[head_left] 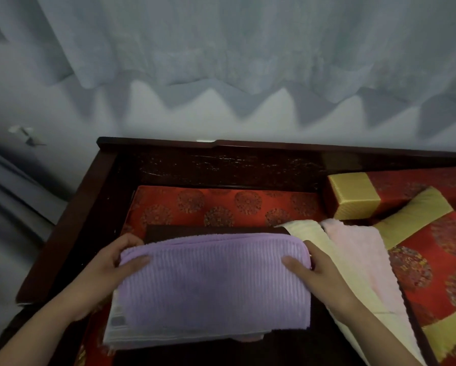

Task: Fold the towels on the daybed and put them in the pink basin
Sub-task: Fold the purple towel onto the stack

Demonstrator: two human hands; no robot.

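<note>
Three towels in view, none in the basin yet. The purple towel lies folded over on the near part of the daybed, approx centre of view. Left hand and right hand each pinch one far corner of it, thumb on top, fingers curled under the fold. Cream towel and pink towel lie unfolded just right of it, touching each other. Pink basin not in view. Judging by this: fold one partly done, two towels & all placing left.
</note>
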